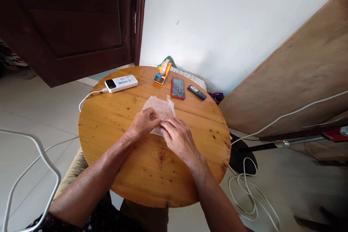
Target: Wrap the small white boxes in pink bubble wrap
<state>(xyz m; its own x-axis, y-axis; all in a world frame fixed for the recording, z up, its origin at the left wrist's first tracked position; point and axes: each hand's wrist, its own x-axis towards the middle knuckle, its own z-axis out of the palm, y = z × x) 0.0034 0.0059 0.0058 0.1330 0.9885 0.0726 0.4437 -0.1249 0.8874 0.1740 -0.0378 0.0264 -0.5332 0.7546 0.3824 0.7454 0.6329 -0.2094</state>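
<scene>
A small sheet or pouch of clear bubble wrap (160, 106) lies near the middle of the round wooden table (122, 177). My left hand (145, 120) is closed over its left side, thumb and fingers pinched together on the plastic. From the right, my right hand (178, 136) has its fingers drawn together at the wrap's near edge, their tips meeting those of the left hand. Part of the wrap is hidden beneath both hands, and I cannot tell whether anything is inside it.
Behind the wrap stand an orange tape dispenser (163, 72), a red-edged box with a blurred face (178, 88) and a dark box cutter (197, 92). A white power bank (121, 83) with a cable (91, 94) sits at the left. A wall rises behind the table.
</scene>
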